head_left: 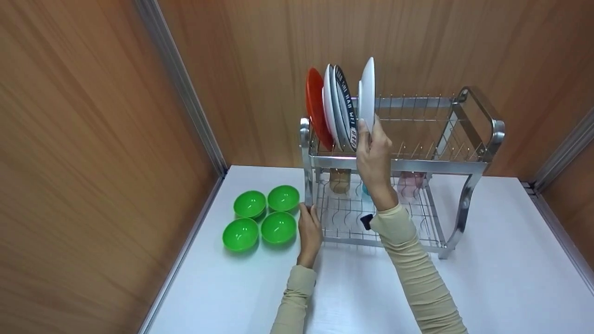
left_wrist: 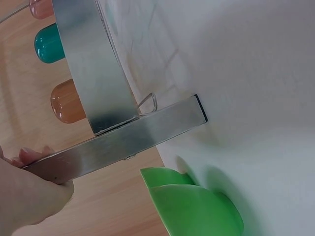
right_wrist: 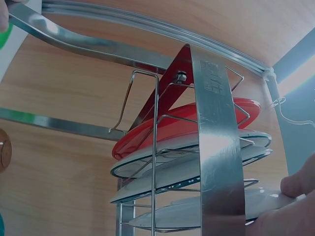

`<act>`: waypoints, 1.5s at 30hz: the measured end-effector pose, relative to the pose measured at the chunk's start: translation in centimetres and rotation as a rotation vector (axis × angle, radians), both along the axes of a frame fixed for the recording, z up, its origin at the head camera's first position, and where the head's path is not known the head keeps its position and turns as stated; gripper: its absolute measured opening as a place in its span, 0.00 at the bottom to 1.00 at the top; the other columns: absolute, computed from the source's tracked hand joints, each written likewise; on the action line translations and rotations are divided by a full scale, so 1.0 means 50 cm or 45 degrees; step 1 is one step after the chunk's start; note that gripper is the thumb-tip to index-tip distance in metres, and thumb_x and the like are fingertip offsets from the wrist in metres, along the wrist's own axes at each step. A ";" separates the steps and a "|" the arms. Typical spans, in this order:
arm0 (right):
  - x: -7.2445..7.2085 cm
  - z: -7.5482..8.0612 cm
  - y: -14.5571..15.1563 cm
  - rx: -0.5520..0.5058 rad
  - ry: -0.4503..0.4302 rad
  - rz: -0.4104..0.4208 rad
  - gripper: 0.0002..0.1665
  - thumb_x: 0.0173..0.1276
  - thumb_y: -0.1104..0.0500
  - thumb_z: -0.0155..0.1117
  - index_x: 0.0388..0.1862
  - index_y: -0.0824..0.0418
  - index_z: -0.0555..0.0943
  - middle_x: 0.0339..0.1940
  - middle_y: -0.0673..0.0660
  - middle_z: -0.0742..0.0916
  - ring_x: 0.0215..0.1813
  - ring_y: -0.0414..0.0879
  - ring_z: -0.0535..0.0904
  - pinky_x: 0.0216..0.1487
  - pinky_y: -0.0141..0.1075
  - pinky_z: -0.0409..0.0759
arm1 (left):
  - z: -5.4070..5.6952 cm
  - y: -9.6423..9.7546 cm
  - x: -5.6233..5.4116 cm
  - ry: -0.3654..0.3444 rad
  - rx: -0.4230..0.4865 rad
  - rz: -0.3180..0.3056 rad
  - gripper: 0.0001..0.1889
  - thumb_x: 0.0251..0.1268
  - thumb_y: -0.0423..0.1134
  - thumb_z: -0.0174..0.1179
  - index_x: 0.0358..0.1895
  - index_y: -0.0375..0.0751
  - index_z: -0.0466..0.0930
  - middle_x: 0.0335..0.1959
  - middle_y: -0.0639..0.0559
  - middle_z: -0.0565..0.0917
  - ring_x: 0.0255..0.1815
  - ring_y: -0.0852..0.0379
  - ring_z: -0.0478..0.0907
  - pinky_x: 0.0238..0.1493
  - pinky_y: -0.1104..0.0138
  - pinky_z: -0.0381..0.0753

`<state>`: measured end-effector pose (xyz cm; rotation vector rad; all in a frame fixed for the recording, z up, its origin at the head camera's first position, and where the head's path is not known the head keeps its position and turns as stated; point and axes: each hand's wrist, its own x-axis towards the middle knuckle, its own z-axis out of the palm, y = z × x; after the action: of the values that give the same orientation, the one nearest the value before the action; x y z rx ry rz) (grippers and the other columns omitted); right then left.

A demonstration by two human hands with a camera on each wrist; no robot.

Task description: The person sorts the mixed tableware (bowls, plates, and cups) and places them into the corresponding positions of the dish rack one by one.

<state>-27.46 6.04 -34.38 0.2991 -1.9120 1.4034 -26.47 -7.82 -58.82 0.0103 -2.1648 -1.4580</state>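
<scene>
My right hand (head_left: 375,160) pinches a white plate (head_left: 368,90) by its near edge, thumb on the left face. The plate stands upright at the upper tier of a metal dish rack (head_left: 436,166); in the right wrist view its far part lies between the wires. Left of it, a red plate (head_left: 314,104) and several pale plates lean on edge, the nearest a dark-rimmed plate with white lettering (head_left: 344,93). My left hand (head_left: 310,234) grips the rack's left front leg (left_wrist: 118,140), fingers wrapped behind the metal in the left wrist view.
Several green bowls (head_left: 278,227) sit on the white table (head_left: 195,297) just left of the rack. A brown cup (head_left: 340,182), a teal cup (left_wrist: 48,44) and a pink cup (head_left: 411,183) are at the lower tier. Wooden panels (head_left: 260,37) stand behind and at both sides.
</scene>
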 end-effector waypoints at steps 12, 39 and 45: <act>-0.021 0.003 0.006 0.057 -0.153 0.004 0.24 0.84 0.60 0.50 0.70 0.74 0.71 0.56 0.71 0.85 0.55 0.61 0.84 0.59 0.51 0.83 | 0.000 0.004 0.008 0.027 -0.032 -0.006 0.05 0.85 0.34 0.44 0.51 0.35 0.65 0.30 0.50 0.71 0.31 0.54 0.71 0.35 0.56 0.79; -0.026 -0.003 0.031 0.323 -0.324 0.201 0.34 0.83 0.53 0.42 0.80 0.71 0.58 0.71 0.69 0.75 0.70 0.62 0.72 0.70 0.57 0.72 | 0.000 -0.003 0.003 0.038 -0.068 -0.040 0.06 0.85 0.34 0.42 0.54 0.36 0.64 0.33 0.48 0.74 0.34 0.53 0.74 0.37 0.57 0.81; -0.020 -0.003 0.031 0.314 -0.405 0.230 0.36 0.84 0.50 0.41 0.83 0.65 0.54 0.75 0.67 0.70 0.73 0.59 0.68 0.72 0.56 0.70 | 0.000 -0.005 0.009 0.043 -0.054 -0.045 0.07 0.85 0.33 0.43 0.55 0.34 0.65 0.35 0.41 0.77 0.35 0.52 0.75 0.40 0.55 0.82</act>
<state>-28.46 7.58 -34.53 0.3928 -2.3784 1.3951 -26.03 -8.06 -58.80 -0.0676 -2.1788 -1.4214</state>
